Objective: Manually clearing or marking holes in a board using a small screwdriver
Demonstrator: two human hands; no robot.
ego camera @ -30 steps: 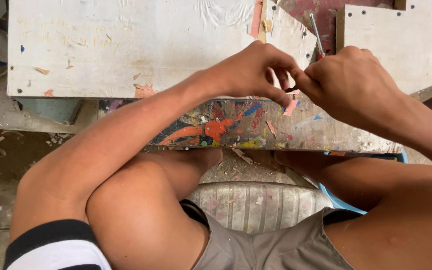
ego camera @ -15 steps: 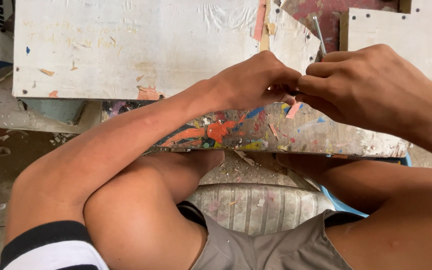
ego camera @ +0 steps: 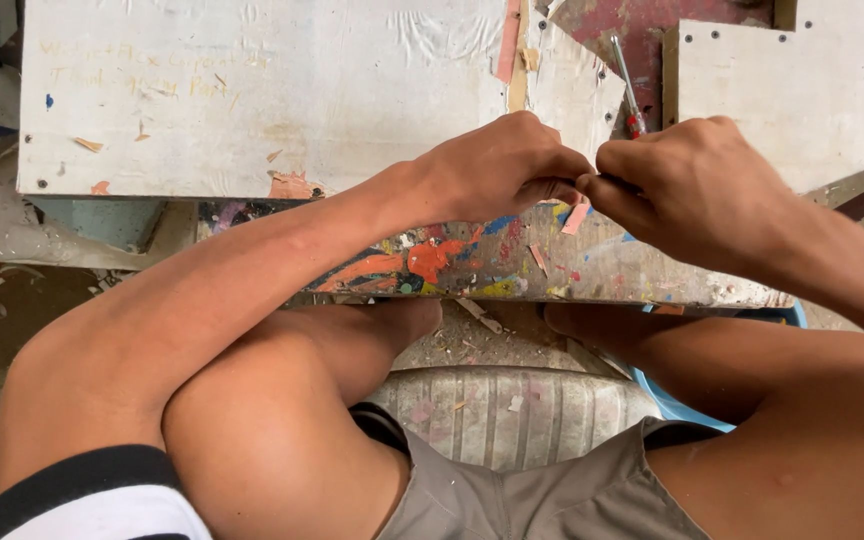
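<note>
My left hand (ego camera: 497, 165) and my right hand (ego camera: 687, 185) meet fingertip to fingertip over a paint-splattered board (ego camera: 432, 265). Both are closed in a pinch around something small that the fingers hide. A pink strip (ego camera: 574, 216) shows just below the pinch, and I cannot tell whether it is held or stuck to the board. A screwdriver with a metal shaft and red handle (ego camera: 628, 85) lies just beyond my right hand, its handle end hidden by the knuckles. My forearms rest over my bare knees.
A large scuffed white panel (ego camera: 252, 100) lies beyond the board on the left. Another white panel with screw holes (ego camera: 802, 90) sits at the upper right. A ribbed pale seat (ego camera: 512, 415) and a blue rim (ego camera: 677, 405) show between my legs.
My right hand has dropped slightly, so more of the screwdriver shows. Both hands stay pinched together, with the fingers shifting a little.
</note>
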